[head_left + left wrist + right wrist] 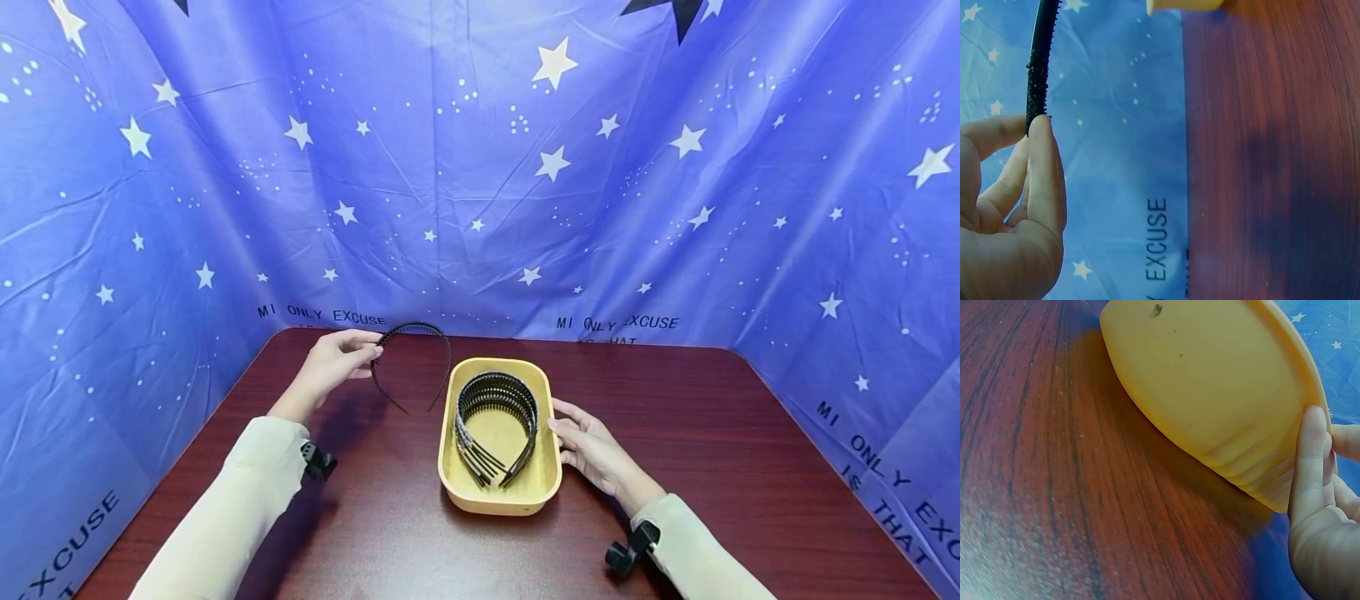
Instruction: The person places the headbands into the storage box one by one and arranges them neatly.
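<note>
A thin black toothed headband [415, 325] is pinched by my left hand [332, 365] near one side of its arc, its two ends pointing down. In the left wrist view, the band [1040, 62] has a rough, beaded stretch just above the thumb and finger. On the table stands a yellow plastic bin [495, 506], just right of the headband. My right hand [600, 458] holds the bin's right side, with its thumb against the wall near the rim. Several black headbands [497, 385] lie nested together in the bin, ends toward the near side.
The dark red wood-grain table [675, 400] reaches back to a blue star-printed cloth [480, 167], which also hangs along both sides. Black wrist cameras [318, 461] are strapped over the pale sleeves [247, 492].
</note>
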`<state>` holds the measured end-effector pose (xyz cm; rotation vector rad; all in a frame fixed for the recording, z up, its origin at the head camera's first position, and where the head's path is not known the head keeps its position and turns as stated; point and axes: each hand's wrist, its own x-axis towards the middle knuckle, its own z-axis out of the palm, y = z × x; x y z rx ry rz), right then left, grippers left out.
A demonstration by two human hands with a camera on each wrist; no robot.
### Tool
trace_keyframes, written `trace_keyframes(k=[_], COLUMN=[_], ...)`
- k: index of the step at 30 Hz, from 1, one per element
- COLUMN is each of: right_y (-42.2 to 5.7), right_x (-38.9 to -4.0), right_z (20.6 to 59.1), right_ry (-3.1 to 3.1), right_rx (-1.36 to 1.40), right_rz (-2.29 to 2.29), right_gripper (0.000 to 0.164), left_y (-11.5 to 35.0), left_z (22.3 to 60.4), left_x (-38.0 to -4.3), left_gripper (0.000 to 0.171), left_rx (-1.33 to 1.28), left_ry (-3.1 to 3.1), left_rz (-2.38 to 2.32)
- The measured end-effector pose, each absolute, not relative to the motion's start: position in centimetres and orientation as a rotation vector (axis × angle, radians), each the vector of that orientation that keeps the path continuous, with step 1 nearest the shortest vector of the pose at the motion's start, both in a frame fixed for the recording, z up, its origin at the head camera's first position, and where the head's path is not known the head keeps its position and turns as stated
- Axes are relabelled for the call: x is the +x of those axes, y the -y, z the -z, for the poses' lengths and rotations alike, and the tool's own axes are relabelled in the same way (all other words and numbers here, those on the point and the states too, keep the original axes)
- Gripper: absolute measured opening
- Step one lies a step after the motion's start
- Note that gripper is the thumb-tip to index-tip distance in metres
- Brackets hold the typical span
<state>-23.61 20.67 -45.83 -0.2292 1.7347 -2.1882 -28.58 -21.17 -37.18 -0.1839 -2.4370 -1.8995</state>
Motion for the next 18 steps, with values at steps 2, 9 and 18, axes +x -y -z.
trace_keyframes(k=[2, 9, 18], right_y=[-20.7, -20.6, -20.7], right_x=[-23.6, -23.6, -23.6], right_z=[45.9, 46.0, 46.1], right_ry=[-1.734, -1.733, -1.736], right_rx=[-0.231, -0.234, -0.245], right_rz=[2.189, 2.188, 2.187], right_gripper=[0.064, 0.063, 0.064], left_y=[20.7, 18.9, 16.9], left_z=[37.1, 36.9, 37.0], left_x=[-28.4, -27.9, -27.4], left_gripper=[0.037, 0.037, 0.036], left_rx=[-0.209, -0.271, -0.292], left_ry=[2.424, 2.406, 2.399], left_rz=[1.923, 1.976, 2.013])
